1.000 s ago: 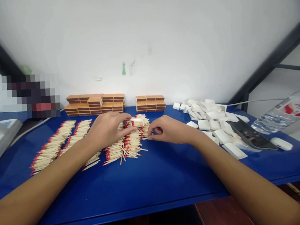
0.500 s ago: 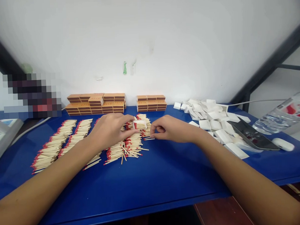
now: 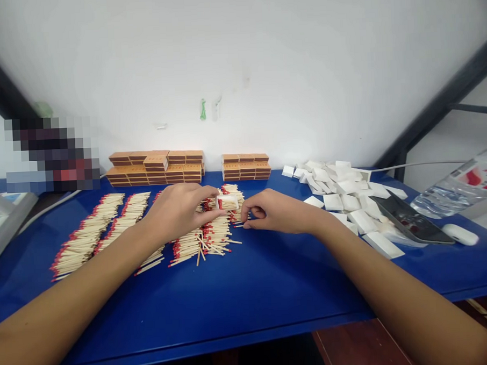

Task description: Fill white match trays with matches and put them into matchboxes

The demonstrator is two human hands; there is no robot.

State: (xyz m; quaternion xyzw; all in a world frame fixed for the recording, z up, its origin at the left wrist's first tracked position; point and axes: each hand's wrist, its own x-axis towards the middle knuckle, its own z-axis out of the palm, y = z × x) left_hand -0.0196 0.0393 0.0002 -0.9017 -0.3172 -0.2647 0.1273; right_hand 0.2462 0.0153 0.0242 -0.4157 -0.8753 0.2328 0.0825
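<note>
1. At the far left of our blue worktop (image 3: 216,307) sat a white-and-blue object (image 3: 9,219), cut off by the picture's edge, with a white cable (image 3: 51,207) curving just beside it.
2. Next we had two slanting rows of matches, a first row (image 3: 84,240) and a second row (image 3: 126,222), their red heads mostly toward the left.
3. Behind them, near the wall, stood the larger matchbox stack (image 3: 154,174), orange-topped with dark brown sides.
4. Our left hand (image 3: 180,207) held a small white tray (image 3: 229,196) by its left end, between thumb and fingers; some matches lay inside it. We had this tray above the match pile, near our right hand.
5. Below it spread the match pile (image 3: 213,235), with a few sticks lying crosswise at its near edge.
6. Farther back stood the smaller matchbox stack (image 3: 245,169).
7. Our right hand (image 3: 275,210) was curled narrow at the pile's right edge, fingertips close to a few sticks; we could not tell whether it gripped any.
8. Beyond it lay a heap of white trays (image 3: 344,186), some overlapping, then a dark flat device (image 3: 410,218), a tilted clear bottle (image 3: 441,192) and a rounded white object (image 3: 460,234).
</note>
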